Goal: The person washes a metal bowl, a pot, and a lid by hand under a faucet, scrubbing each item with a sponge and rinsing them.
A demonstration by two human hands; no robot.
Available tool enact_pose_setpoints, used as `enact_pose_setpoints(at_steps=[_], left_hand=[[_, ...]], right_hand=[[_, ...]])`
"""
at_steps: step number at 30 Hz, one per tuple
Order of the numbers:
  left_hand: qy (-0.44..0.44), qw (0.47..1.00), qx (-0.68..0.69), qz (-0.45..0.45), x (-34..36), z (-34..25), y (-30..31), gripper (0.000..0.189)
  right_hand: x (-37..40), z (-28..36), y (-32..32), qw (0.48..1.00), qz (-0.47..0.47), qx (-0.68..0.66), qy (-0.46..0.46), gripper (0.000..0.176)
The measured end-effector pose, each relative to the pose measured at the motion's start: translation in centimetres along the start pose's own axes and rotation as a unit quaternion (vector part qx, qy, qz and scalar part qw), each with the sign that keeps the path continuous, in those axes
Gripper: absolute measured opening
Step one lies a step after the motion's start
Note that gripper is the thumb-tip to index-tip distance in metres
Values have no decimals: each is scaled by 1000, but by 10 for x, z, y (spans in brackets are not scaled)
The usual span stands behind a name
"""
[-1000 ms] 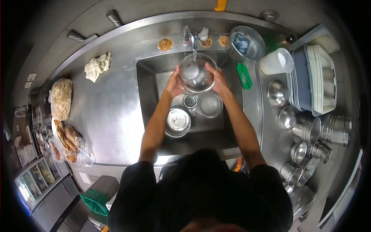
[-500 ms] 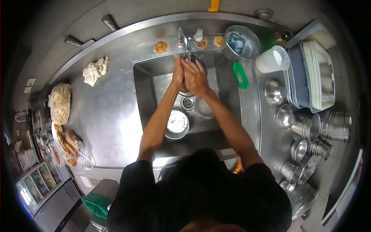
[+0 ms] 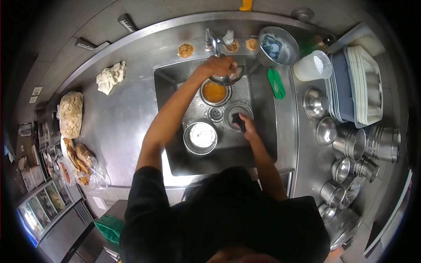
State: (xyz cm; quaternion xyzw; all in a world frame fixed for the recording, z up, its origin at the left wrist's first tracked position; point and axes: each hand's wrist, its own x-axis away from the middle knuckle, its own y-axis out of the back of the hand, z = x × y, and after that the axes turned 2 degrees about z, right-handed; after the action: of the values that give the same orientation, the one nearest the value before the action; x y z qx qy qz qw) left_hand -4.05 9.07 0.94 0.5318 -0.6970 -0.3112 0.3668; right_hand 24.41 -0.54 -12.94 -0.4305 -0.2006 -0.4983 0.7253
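Observation:
My left hand [image 3: 218, 66] is closed on the edge of a steel bowl [image 3: 229, 80], right under the faucet [image 3: 213, 42]. Below that bowl, a round pan [image 3: 215, 93] with orange-brown liquid sits in the steel sink [image 3: 166, 160]. My right hand [image 3: 249, 128] grips a small black object [image 3: 238, 121], its kind unclear, over a round shallow dish [image 3: 233, 111] by the drain [image 3: 215, 114]. Another steel bowl [image 3: 201, 138], bright inside, stands at the sink's left front.
Right of the sink lie a green scrubber-like item [image 3: 276, 84], a large metal bowl [image 3: 278, 46], a white tub [image 3: 312, 65], stacked trays [image 3: 362, 87] and several steel pots [image 3: 348, 142]. On the left counter are a cloth [image 3: 110, 78] and bagged food [image 3: 70, 115].
My hands, together under the faucet before, are now apart. The left has taken hold of a steel bowl there; the right has come down toward me with a black object.

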Motion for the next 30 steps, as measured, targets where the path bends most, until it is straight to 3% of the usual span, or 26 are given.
enact_pose_setpoints(at_steps=[1,3,5,7,8,10,17,18,21,23,25,27,29,30], left_hand=[[-2,1000,0,2,9,-17,12,41],[-40,986,-131,95,36,-50,31,32],[-34,990,-92,101,53,-52,16,30],[-50,992,-114,12,72,-36,-30,32],[-54,992,-116,13,85,-27,-49,32],[-239,944,-160,-164,111,-16,-69,38],[-181,939,-138,-259,124,-14,-68,41],[-181,924,-198,-272,123,-14,-64,23],[-187,917,-213,-280,124,-17,-56,24],[-188,917,-230,-266,124,-17,-52,24],[-182,921,-239,-246,129,-14,-54,24],[-211,923,-278,-164,126,-6,-51,24],[-229,920,-265,-178,124,-16,-43,22],[-237,918,-277,-158,124,-22,-38,22]], right_hand=[[8,-7,14,998,-17,51,-25,26],[25,-17,40,993,-38,95,-51,28],[41,-25,57,994,-11,100,-42,31],[57,-23,60,993,-18,108,-34,32],[63,-21,61,992,-23,119,-30,34],[69,-20,62,992,-22,122,-13,34],[72,-17,71,983,3,181,-14,43],[74,-17,71,983,3,182,-12,43],[78,-16,68,983,3,185,5,41],[81,-3,50,915,-117,336,191,27],[73,33,12,862,-113,367,330,22],[86,91,-66,781,-50,390,486,23],[63,125,-109,698,5,447,559,22],[46,131,-118,698,5,447,560,22]])
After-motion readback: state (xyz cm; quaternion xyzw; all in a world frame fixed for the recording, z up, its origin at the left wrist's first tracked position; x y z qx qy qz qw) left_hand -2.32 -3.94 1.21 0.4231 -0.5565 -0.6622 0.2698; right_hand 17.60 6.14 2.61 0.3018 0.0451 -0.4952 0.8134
